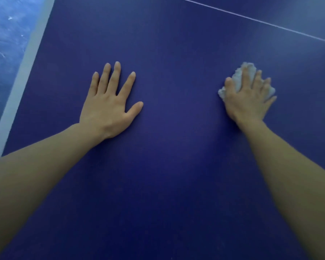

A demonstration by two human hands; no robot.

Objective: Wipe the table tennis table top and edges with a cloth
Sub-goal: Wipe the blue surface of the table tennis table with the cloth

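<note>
Two bare hands on one blue table [167, 166]: left hand [109, 104] flat, fingers spread, grip released; right hand [250, 98] presses one white cloth [240, 79], fingers approx. straight.

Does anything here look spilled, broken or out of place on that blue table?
Nothing stands out. The blue table top shows no spill or damage. The left hand lies flat on it with fingers spread, and the right hand presses a bunched white cloth against the surface. The white edge stripe and thin white line look intact.
</note>
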